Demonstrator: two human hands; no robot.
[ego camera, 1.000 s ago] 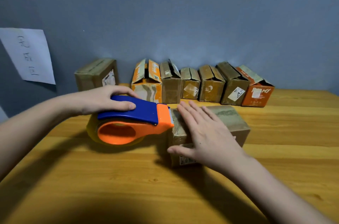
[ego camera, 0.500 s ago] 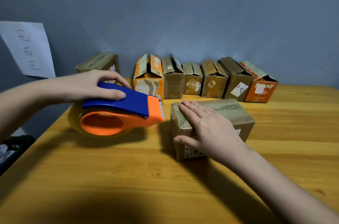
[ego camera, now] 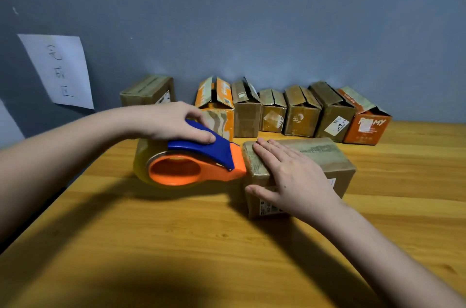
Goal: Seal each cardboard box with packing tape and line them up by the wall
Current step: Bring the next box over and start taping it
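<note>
Cardboard box (ego camera: 325, 166) lies under the flat right grip (ego camera: 295, 179); left grip (ego camera: 174, 122) clasps the tape dispenser (ego camera: 194, 164) touching its end.

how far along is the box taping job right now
Done, it seems: one closed box by the wall, under the paper note. In hand: the left hand holds the tape dispenser against the near box, which the right hand steadies. Left: six boxes along the wall, flaps still open.
</note>
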